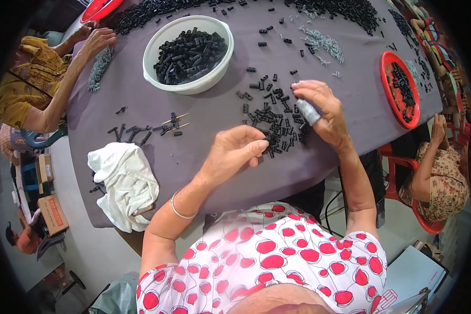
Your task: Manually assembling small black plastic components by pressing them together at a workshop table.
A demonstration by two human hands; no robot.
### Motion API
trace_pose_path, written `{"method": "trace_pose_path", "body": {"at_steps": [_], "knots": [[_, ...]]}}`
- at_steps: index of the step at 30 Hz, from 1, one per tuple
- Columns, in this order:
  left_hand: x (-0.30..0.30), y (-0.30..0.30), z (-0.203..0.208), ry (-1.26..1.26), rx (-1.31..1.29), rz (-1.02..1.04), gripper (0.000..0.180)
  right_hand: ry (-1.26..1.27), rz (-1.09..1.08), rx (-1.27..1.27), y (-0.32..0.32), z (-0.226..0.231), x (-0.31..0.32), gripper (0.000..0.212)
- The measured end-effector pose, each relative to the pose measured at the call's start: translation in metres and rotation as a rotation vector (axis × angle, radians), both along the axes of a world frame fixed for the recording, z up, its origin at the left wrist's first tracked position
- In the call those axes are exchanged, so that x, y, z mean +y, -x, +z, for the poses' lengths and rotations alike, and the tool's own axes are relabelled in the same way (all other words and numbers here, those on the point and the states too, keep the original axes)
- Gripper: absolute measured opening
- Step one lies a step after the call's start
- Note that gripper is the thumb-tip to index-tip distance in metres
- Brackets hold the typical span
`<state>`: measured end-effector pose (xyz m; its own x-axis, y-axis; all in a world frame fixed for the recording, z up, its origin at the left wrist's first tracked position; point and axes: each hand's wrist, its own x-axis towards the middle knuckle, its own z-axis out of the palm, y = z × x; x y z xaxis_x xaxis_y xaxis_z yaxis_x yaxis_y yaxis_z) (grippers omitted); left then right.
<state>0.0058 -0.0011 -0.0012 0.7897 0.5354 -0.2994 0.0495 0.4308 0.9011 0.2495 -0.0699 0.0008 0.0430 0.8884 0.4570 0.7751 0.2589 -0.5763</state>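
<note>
A loose pile of small black plastic tube-like parts (280, 123) lies on the cloth between my two hands. At the pile's near left edge, my left hand (235, 149) is closed in a pinch; whatever sits between its fingertips is too small to name. My right hand (324, 112), with grey tape (307, 111) wrapped round one digit, is bent over the pile's right side. Its fingers are curled together, and a dark speck shows at their tips, too small to make out. Beyond the pile stands a white bowl (149, 60) full of similar black parts.
A white cloth (124, 180) lies at the table's left edge, near black parts with thin wooden sticks (177, 123). At right is a red tray (414, 118) of black parts. Small grey pieces (322, 44) lie farther back. Other people sit left (42, 78) and right (439, 178).
</note>
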Motion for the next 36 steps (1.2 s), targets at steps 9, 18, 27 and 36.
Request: {"method": "trace_pose_path", "body": {"at_steps": [9,18,27,36], "knots": [[0.001,0.001,-0.002,0.041,-0.017,-0.031,0.012,0.066,0.133,-0.139,0.027,-0.008,-0.014,0.037],[0.003,0.003,0.007,-0.054,-0.057,-0.153,0.015,0.093,0.147,-0.395,0.049,-0.006,-0.013,0.039],[0.001,0.005,-0.003,-0.229,-0.103,-0.262,0.016,0.133,0.211,-0.438,0.063,-0.005,-0.01,0.041],[0.004,0.005,0.004,-0.33,-0.109,-0.337,0.019,0.186,0.132,-0.443,0.055,-0.004,-0.033,0.049]]}}
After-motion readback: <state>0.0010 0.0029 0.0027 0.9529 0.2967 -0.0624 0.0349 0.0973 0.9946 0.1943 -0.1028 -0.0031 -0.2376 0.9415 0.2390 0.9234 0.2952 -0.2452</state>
